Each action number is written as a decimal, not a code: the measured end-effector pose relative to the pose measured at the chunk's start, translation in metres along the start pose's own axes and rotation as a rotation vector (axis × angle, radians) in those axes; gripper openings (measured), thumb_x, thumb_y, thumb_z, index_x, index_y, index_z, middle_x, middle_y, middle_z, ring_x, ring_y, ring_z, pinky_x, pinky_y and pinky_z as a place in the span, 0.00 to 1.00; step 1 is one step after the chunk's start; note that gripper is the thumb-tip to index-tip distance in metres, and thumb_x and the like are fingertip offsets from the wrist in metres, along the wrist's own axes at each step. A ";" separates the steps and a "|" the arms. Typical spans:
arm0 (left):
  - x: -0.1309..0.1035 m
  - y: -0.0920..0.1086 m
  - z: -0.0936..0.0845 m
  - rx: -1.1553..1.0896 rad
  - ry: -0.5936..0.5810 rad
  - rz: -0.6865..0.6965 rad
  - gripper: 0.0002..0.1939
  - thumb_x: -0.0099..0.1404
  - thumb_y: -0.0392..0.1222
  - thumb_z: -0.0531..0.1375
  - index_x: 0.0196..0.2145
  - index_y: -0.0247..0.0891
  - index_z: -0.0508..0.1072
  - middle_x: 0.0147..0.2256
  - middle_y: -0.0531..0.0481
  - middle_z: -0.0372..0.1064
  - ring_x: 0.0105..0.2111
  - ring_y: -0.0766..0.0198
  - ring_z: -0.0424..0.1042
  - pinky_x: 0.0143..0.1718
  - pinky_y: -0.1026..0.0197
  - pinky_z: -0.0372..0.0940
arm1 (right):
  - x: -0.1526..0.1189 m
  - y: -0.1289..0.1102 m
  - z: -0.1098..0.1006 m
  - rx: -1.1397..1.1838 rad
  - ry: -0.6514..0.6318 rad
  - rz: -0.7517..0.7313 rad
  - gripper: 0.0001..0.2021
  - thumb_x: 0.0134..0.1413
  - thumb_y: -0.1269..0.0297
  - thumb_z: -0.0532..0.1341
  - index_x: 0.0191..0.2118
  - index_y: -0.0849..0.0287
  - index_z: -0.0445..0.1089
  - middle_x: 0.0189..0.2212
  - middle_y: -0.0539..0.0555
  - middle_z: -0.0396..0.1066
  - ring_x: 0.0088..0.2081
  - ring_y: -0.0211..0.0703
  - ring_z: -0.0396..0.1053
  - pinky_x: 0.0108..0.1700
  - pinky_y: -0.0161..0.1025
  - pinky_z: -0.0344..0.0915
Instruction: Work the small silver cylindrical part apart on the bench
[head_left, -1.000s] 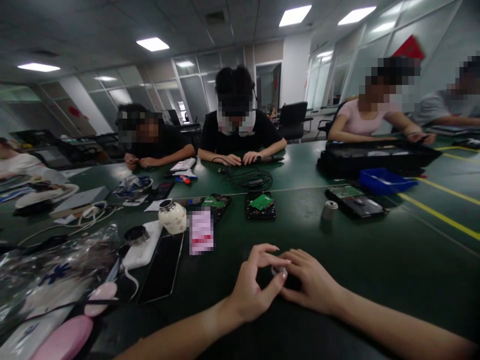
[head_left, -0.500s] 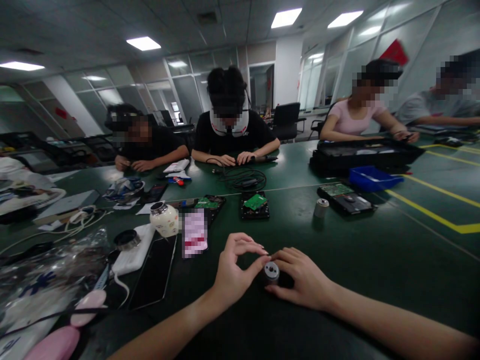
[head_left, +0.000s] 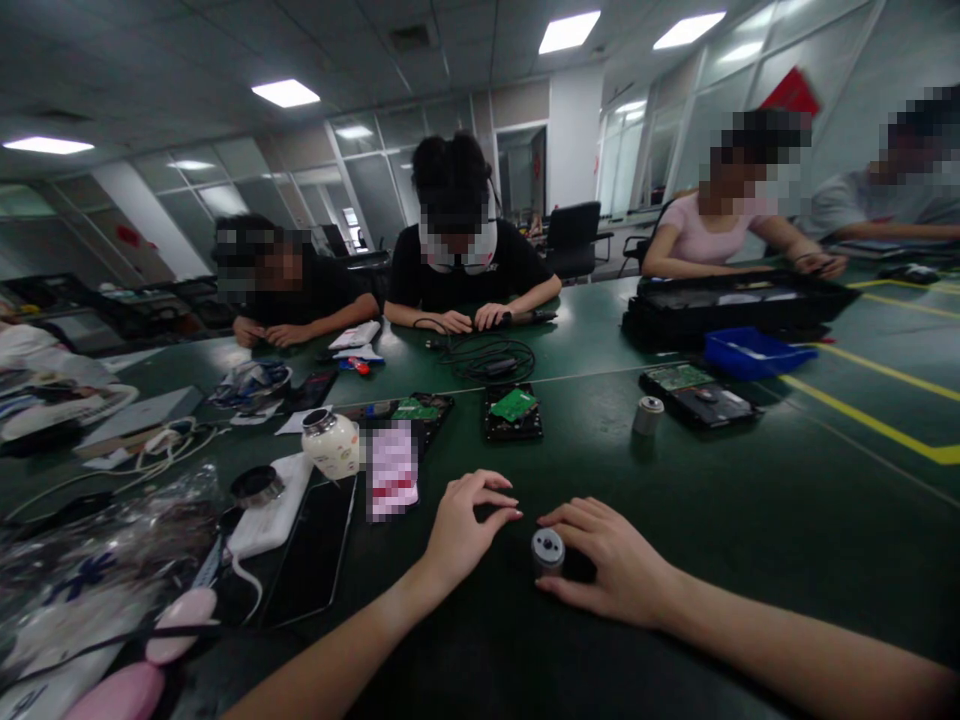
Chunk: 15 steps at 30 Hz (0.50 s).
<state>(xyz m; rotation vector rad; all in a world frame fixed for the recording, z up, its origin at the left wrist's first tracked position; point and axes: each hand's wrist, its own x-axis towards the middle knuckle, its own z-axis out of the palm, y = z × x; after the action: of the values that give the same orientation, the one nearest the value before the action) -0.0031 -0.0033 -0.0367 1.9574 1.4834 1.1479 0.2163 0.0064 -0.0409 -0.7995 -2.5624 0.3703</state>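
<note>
Fingers (head_left: pixel 496 497) of left hand (head_left: pixel 457 532) are half open, released; right hand (head_left: pixel 622 565) grasps cylinder (head_left: pixel 548 552); jar (head_left: pixel 334 447) at eleven o'clock hides its content.

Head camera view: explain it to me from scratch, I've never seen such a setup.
No robot here: a person wears the camera on their head, and it looks forward and down, so their own arms reach in from the bottom. The right hand holds a small metal cylinder upright on the green table. The left hand is open and holds nothing. Farther off stands a second cylinder; to the left lie a dark phone and a cream jar. Other people sit opposite.
</note>
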 end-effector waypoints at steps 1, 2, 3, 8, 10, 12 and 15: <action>-0.002 0.005 0.000 -0.100 0.008 0.001 0.09 0.58 0.36 0.67 0.36 0.41 0.71 0.34 0.52 0.78 0.39 0.55 0.77 0.45 0.52 0.67 | 0.000 0.000 0.000 0.002 -0.001 0.002 0.17 0.55 0.50 0.62 0.42 0.58 0.73 0.43 0.57 0.73 0.42 0.49 0.68 0.46 0.47 0.63; -0.004 0.010 0.001 -0.197 0.015 0.010 0.08 0.59 0.36 0.67 0.35 0.40 0.70 0.34 0.52 0.77 0.37 0.56 0.77 0.43 0.54 0.69 | 0.000 0.000 0.000 0.004 -0.002 0.003 0.17 0.55 0.50 0.62 0.43 0.57 0.73 0.43 0.56 0.73 0.41 0.49 0.68 0.46 0.47 0.63; -0.007 0.016 0.002 -0.282 0.015 0.026 0.08 0.60 0.36 0.66 0.34 0.40 0.69 0.33 0.51 0.77 0.36 0.57 0.77 0.40 0.56 0.70 | 0.000 0.000 0.000 0.007 -0.004 0.002 0.17 0.54 0.50 0.62 0.43 0.57 0.73 0.42 0.56 0.73 0.41 0.49 0.68 0.45 0.47 0.62; -0.021 0.036 0.009 -0.348 -0.075 0.095 0.07 0.59 0.35 0.66 0.30 0.40 0.71 0.32 0.52 0.77 0.34 0.60 0.77 0.39 0.59 0.71 | 0.000 0.001 0.002 0.037 0.001 -0.008 0.15 0.55 0.51 0.61 0.43 0.56 0.72 0.41 0.56 0.73 0.41 0.49 0.67 0.45 0.46 0.61; -0.024 0.038 0.011 -0.304 -0.079 0.118 0.06 0.60 0.35 0.66 0.29 0.40 0.71 0.32 0.52 0.77 0.35 0.60 0.77 0.40 0.59 0.71 | -0.001 0.002 0.003 0.041 0.001 -0.002 0.15 0.56 0.52 0.61 0.42 0.56 0.72 0.42 0.56 0.72 0.41 0.49 0.67 0.46 0.46 0.61; -0.025 0.036 0.012 -0.267 -0.072 0.139 0.06 0.61 0.36 0.66 0.29 0.41 0.71 0.33 0.52 0.77 0.36 0.60 0.76 0.41 0.59 0.71 | -0.001 0.002 0.003 0.042 -0.005 -0.001 0.14 0.55 0.52 0.62 0.42 0.56 0.72 0.42 0.55 0.72 0.41 0.48 0.67 0.46 0.46 0.61; -0.027 0.032 0.012 -0.244 -0.053 0.163 0.05 0.62 0.37 0.66 0.32 0.41 0.71 0.34 0.52 0.76 0.36 0.60 0.76 0.41 0.59 0.70 | -0.001 0.002 0.003 0.044 -0.001 -0.008 0.14 0.55 0.53 0.62 0.42 0.56 0.73 0.42 0.55 0.72 0.42 0.48 0.68 0.46 0.45 0.61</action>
<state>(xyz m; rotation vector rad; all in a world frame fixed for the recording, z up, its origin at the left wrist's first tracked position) 0.0230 -0.0372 -0.0297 1.9482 1.1158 1.2695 0.2164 0.0066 -0.0449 -0.7732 -2.5487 0.4235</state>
